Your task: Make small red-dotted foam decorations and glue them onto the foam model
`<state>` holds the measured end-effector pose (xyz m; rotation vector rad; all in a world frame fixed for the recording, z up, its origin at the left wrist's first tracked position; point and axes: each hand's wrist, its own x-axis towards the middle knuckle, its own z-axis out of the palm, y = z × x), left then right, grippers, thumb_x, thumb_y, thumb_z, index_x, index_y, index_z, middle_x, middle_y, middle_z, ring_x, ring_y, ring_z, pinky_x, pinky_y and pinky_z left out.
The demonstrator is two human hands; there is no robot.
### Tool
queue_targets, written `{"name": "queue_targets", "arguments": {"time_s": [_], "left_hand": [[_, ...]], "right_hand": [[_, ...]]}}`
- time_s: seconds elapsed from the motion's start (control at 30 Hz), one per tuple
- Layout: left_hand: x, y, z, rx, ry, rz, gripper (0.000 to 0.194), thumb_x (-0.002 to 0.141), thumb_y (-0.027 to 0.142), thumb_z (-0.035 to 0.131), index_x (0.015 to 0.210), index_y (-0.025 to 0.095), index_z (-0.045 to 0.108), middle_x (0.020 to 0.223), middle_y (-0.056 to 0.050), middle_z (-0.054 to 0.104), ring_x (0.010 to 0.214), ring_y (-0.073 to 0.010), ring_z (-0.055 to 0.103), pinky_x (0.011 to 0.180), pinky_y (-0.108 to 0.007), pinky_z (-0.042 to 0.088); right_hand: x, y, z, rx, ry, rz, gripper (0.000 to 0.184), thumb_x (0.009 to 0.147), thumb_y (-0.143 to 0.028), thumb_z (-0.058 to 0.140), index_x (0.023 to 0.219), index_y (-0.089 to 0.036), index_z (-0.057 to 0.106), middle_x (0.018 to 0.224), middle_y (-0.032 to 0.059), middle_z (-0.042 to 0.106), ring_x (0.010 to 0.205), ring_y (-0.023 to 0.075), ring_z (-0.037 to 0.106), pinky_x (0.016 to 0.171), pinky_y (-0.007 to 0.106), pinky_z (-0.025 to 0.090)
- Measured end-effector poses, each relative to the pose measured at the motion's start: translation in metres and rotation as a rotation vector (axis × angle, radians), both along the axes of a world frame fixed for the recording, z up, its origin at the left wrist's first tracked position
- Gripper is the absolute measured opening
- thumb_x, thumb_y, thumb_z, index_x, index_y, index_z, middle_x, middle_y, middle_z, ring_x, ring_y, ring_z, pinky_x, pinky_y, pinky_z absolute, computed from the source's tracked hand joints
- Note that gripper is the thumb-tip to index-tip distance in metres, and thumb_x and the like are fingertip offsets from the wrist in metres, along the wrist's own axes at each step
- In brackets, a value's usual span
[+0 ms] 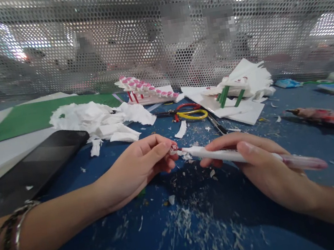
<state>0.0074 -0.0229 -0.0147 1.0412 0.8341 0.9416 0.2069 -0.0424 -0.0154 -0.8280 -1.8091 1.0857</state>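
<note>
My left hand (147,162) is closed in a pinch around a tiny white and red piece (173,146), mostly hidden by the fingertips; its kind I cannot make out. In my right hand (262,169) lies a white marker pen (227,155) with a pinkish-red rear end. Its red tip points left and meets the small piece, or comes very close to it. Behind the hands lie scissors (192,115) with red and yellow handles. Paper scraps (181,130) and flakes dot the blue tabletop (134,236) around both hands.
A black phone (34,167) rests at left, near green paper (35,116) and crumpled white tissue (90,120). Farther back stand a pink-topped small model (145,88) and one on green legs (228,94). A pink glue-like tube (330,116) lies right. Perforated metal mesh (127,34) closes the back.
</note>
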Motion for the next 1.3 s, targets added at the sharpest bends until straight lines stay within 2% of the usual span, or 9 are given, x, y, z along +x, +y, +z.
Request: {"name": "queue_targets", "arguments": {"time_s": [0.17,0.33,0.43,0.67,0.93,1.0,1.07,1.13,1.3], "left_hand": [[0.0001,-0.0013,0.0022,0.013,-0.005,-0.017,0.015,0.078,0.015,0.050,0.063,0.012,0.053,0.060,0.003,0.055,0.054,-0.0047,0.050,0.054,-0.016,0.038],[-0.0011,-0.0023,0.0028,0.008,0.008,-0.012,0.016,0.078,0.015,0.050,0.062,0.012,0.053,0.060,0.004,0.054,0.053,-0.0045,0.049,0.054,-0.016,0.038],[-0.0014,-0.0024,0.0022,0.007,0.005,-0.014,0.015,0.078,0.017,0.050,0.064,0.013,0.052,0.060,0.004,0.054,0.053,-0.0042,0.048,0.054,-0.016,0.037],[-0.0017,-0.0022,0.0013,0.023,-0.019,-0.035,0.015,0.078,0.017,0.052,0.064,0.013,0.051,0.062,0.005,0.054,0.055,-0.0044,0.051,0.057,-0.015,0.040],[-0.0012,-0.0019,0.0010,0.017,-0.034,-0.023,0.014,0.074,0.017,0.056,0.061,0.013,0.051,0.060,0.004,0.056,0.054,-0.0042,0.051,0.055,-0.015,0.040],[-0.0009,-0.0016,0.0016,0.002,-0.049,-0.028,0.010,0.074,0.016,0.057,0.065,0.014,0.053,0.061,0.004,0.057,0.055,-0.0050,0.052,0.056,-0.016,0.041],[-0.0008,-0.0012,0.0018,-0.021,-0.068,-0.028,0.003,0.073,0.015,0.058,0.076,0.016,0.058,0.063,0.004,0.058,0.057,-0.0055,0.053,0.058,-0.017,0.042],[-0.0009,-0.0009,0.0012,-0.033,-0.073,-0.028,0.014,0.072,0.017,0.059,0.086,0.018,0.062,0.066,0.003,0.060,0.059,-0.0060,0.053,0.061,-0.019,0.043],[-0.0014,-0.0009,-0.0018,-0.012,-0.042,-0.021,0.009,0.071,0.022,0.062,0.075,0.016,0.068,0.067,0.001,0.061,0.062,-0.0067,0.052,0.065,-0.019,0.044]], "right_hand": [[-0.0008,-0.0004,0.0014,0.011,-0.023,0.043,0.026,0.086,-0.033,0.037,0.094,-0.025,0.061,0.085,0.0014,0.066,0.080,0.0131,0.059,0.070,0.025,0.045],[-0.0001,-0.0005,0.0013,0.013,-0.017,-0.007,0.026,0.085,-0.030,0.038,0.092,-0.022,0.062,0.082,0.0033,0.066,0.077,0.0143,0.059,0.069,0.028,0.046],[0.0006,0.0000,0.0006,0.001,0.038,-0.023,0.025,0.086,-0.028,0.038,0.091,-0.024,0.062,0.080,0.0011,0.066,0.077,0.0121,0.060,0.071,0.024,0.046],[-0.0023,-0.0025,0.0039,0.031,-0.015,0.046,0.025,0.086,-0.031,0.038,0.094,-0.024,0.061,0.084,0.0013,0.067,0.080,0.0128,0.060,0.072,0.025,0.045],[0.0004,-0.0021,0.0012,0.020,0.049,-0.038,0.024,0.085,-0.030,0.039,0.091,-0.024,0.062,0.080,0.0014,0.067,0.077,0.0133,0.061,0.070,0.026,0.047],[0.0003,-0.0032,0.0019,0.040,0.029,-0.001,0.024,0.086,-0.030,0.039,0.092,-0.025,0.061,0.082,0.0011,0.066,0.078,0.0131,0.060,0.071,0.025,0.046],[-0.0005,-0.0044,0.0027,0.065,-0.005,0.037,0.025,0.086,-0.031,0.038,0.094,-0.026,0.061,0.084,0.0012,0.066,0.080,0.0132,0.059,0.074,0.026,0.045],[-0.0008,-0.0047,0.0031,0.083,-0.018,0.042,0.025,0.086,-0.029,0.038,0.095,-0.026,0.061,0.085,0.0012,0.066,0.082,0.0132,0.059,0.076,0.027,0.045],[0.0014,-0.0023,0.0018,0.056,0.009,-0.004,0.024,0.086,-0.029,0.039,0.093,-0.027,0.061,0.084,-0.0003,0.066,0.081,0.0121,0.059,0.074,0.024,0.045]]}}
